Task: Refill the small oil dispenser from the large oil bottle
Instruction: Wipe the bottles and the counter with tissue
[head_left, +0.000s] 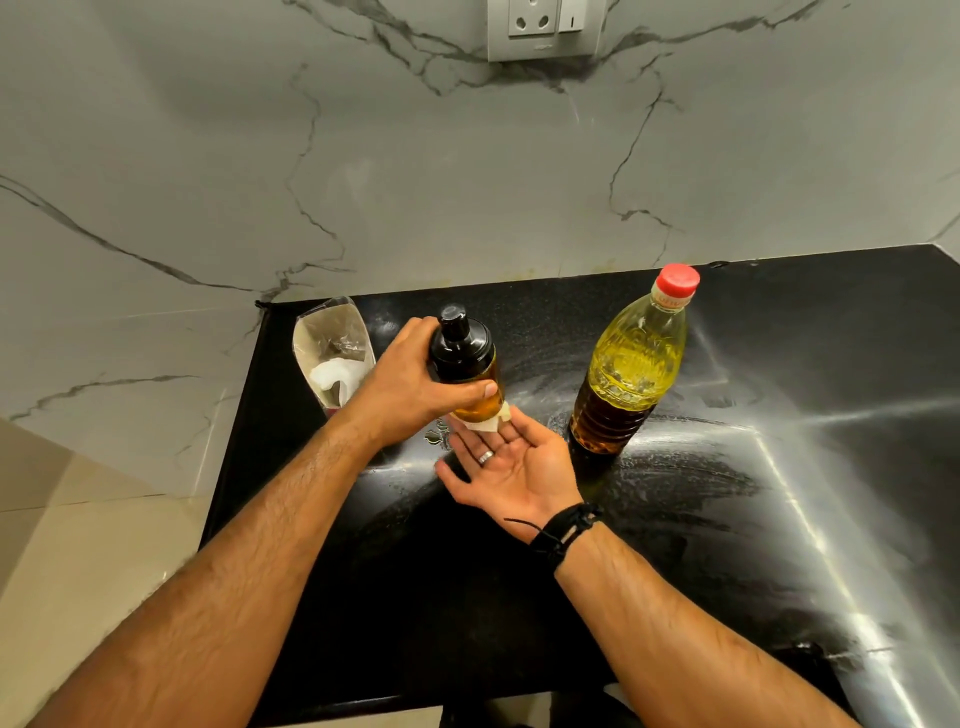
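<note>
The left hand (410, 379) grips the small oil dispenser (467, 374), black cap on, above the black countertop (727, 519); the right hand (511, 457), fingers straight, presses a white tissue (485, 423) under its base. Wiping appears under way; next, setting it down upright. The large oil bottle (631, 364) stands capped beside it, before a marble-patterned wall (260, 156).

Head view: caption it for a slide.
Left hand grips the capped oil dispenser above the open right hand; large oil bottle stands capped.
</note>
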